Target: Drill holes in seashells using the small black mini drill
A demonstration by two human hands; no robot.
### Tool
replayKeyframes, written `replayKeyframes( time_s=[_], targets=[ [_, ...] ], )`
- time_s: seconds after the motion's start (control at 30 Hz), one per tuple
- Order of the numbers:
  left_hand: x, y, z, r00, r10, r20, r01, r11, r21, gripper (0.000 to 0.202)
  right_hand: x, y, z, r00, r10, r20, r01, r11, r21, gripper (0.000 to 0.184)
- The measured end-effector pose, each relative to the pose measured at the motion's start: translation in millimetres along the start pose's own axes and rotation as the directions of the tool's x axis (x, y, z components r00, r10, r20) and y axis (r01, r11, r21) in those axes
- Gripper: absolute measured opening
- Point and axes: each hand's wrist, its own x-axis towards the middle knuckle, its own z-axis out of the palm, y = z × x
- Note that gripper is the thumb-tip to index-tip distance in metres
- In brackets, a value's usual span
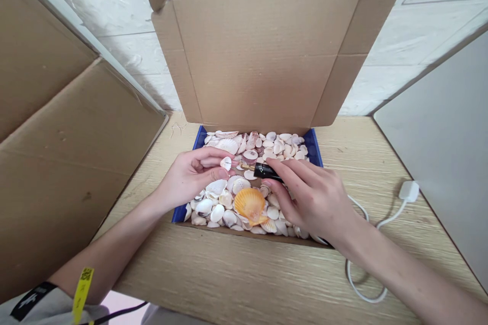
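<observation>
Between the thumb and fingers of my left hand [196, 172] is a small white seashell [226, 163], with a dark mark on its face. My right hand [308, 188] is closed around a small black rotary tool [265, 171], whose thin brass-coloured tip [247, 167] points left at the shell. Whether tip and shell touch I cannot tell. Both hands are above an open cardboard box [313, 146] with blue sides, filled with white and pinkish shells [217, 212]. Below the tool lies a large orange scallop shell [249, 204] among them.
The box's lid [263, 51] stands raised at the back against a white wall [450, 30]. A large cardboard panel [68, 152] rises at the left, and a grey panel [442, 122] at the right. A white cable [362, 292] with a plug [409, 191] lies on the wooden table [183, 274].
</observation>
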Motion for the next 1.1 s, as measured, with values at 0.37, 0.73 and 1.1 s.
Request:
replayKeyframes(
  time_s=[0.37,0.73,1.1],
  targets=[
    [-1.9,-2.6,-1.2,0.998,-0.031,-0.056,0.033,0.999,0.033,0.030,-0.5,-0.3,0.4,1.000,0.010,0.013,-0.010,1.000,-0.001,0.023],
    [-0.6,-2.8,-3.1,0.997,0.035,-0.075,-0.022,0.986,0.162,0.023,-1.8,3.4,-2.1,0.997,-0.070,-0.025,0.069,0.997,-0.039,0.028],
    [1.0,0.5,-3.2,0.998,0.061,0.001,-0.059,0.969,0.240,0.018,-3.3,2.0,-6.0,0.993,-0.117,-0.020,0.114,0.986,-0.125,0.028]
  ],
)
